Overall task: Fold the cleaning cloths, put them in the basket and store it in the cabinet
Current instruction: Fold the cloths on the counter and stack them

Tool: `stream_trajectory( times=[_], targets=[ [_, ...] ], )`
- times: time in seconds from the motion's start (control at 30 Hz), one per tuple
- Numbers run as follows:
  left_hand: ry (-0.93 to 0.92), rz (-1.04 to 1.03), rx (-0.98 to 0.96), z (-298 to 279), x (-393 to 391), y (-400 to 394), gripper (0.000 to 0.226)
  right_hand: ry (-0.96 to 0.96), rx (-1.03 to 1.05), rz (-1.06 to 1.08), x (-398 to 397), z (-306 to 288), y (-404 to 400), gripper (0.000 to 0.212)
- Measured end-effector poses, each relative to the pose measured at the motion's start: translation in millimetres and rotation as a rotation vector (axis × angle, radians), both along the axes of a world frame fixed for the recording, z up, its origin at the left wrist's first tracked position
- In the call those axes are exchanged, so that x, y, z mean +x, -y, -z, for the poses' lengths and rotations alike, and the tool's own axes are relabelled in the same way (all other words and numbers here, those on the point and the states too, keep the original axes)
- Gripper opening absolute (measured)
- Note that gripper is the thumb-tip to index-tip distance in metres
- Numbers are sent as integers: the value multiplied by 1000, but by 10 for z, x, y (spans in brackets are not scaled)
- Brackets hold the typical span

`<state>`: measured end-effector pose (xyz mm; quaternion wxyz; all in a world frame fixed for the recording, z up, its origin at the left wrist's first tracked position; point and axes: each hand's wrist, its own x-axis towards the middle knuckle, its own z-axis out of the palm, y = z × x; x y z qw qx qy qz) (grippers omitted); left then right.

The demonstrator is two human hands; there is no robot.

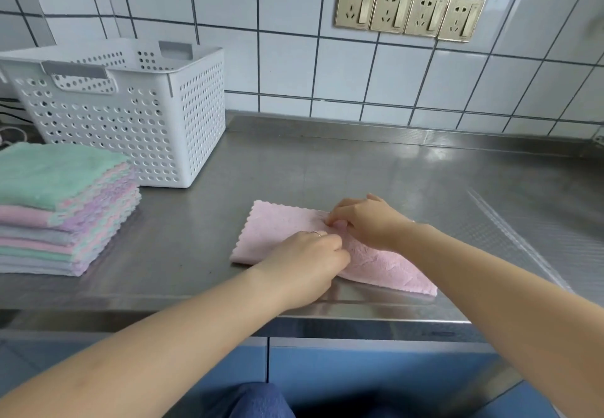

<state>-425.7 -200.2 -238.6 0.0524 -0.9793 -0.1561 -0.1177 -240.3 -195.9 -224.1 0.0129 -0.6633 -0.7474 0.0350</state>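
A pink cleaning cloth [277, 231] lies folded on the steel counter near its front edge. My left hand [307, 260] and my right hand [362, 221] meet over the cloth's middle, and each pinches its fabric with curled fingers. A ring shows on my left hand. The white perforated basket [130, 116] stands upright at the back left, against the tiled wall. In front of it sits a stack of cloths [62, 208] in green, pink, purple and grey.
The steel counter [392, 172] runs right to a ribbed drainer area [523, 221]. A row of wall sockets [408, 12] sits above. Blue cabinet doors [359, 372] are below the counter's front edge. Dark cables lie at the far left.
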Motion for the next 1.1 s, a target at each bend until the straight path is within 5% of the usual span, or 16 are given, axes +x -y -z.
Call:
stream_trajectory(
  times=[0.23, 0.53, 0.67, 0.8, 1.0, 1.1],
  targets=[
    [-20, -32, 55, 34, -537, -146, 21, -62, -17, -86, 58, -91, 363, 43],
    [-7, -48, -156, -39, -966, -296, 34, -52, 125, -249, -44, 63, 836, 36],
    [-242, -63, -337, -58, -1125, -203, 75, -80, 41, -225, 18, 96, 1003, 55],
    [-418, -80, -235, 51, -1194, -107, 85, -136, -39, -276, 7, 166, 1163, 69],
    [-176, -5, -39, 249, -1109, -93, 75, -1, 159, -283, -70, 335, 1233, 62],
    [-52, 32, -84, 293, -1032, -89, 62, -145, 271, -280, -168, 385, 1239, 50]
  ],
)
